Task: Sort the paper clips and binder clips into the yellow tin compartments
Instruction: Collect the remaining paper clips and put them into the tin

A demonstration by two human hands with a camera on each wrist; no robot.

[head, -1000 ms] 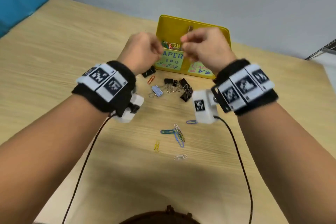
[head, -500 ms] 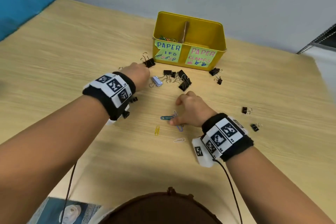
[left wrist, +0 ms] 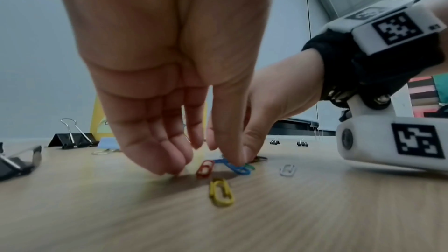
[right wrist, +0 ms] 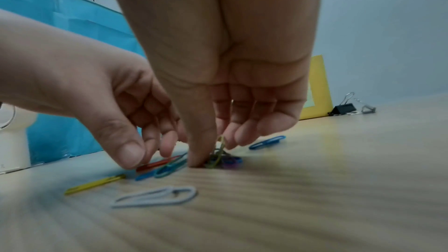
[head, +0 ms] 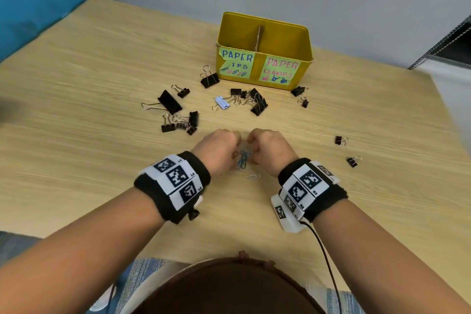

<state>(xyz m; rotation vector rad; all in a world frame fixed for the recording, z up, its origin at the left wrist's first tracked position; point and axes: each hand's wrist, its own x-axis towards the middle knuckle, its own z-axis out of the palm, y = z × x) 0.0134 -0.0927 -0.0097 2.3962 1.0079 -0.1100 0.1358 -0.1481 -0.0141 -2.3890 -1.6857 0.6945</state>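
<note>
Both hands work the small pile of coloured wire paper clips [head: 243,159] well in front of the yellow divided tin [head: 265,51]. Right hand [head: 270,150] pinches clips; left hand [head: 216,150] hovers, fingers narrowly curled, empty. Gathering step underway; next: lift and carry to the tin's left compartment. Black binder clips [head: 257,104] lie nearer the tin.

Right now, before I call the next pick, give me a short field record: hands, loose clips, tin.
left hand: fingertips down beside red paper clip; grip unclear
right hand: thumb and fingers on the clip cluster, one clip tilted up between them
loose paper clips: white one and yellow one lie apart, untouched
binder clips: scattered on table, none held
yellow tin: upright, divider in the middle
</note>
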